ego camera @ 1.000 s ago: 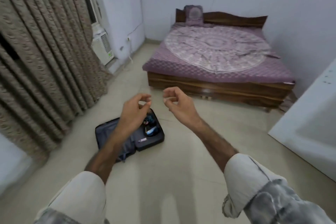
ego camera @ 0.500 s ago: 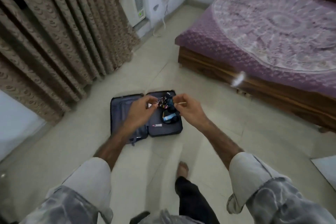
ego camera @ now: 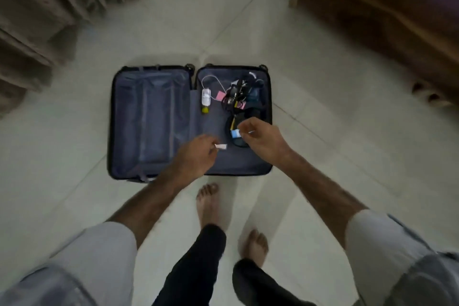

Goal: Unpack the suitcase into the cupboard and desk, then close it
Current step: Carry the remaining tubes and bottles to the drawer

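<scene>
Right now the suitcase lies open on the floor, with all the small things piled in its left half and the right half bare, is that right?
Not quite. The suitcase does lie open on the floor, but the head view shows the small things, such as the small bottle and the tangle of cables, in its right half; the left half is the bare one.

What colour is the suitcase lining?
Greyish blue; the suitcase lining shows best in the head view.
</scene>
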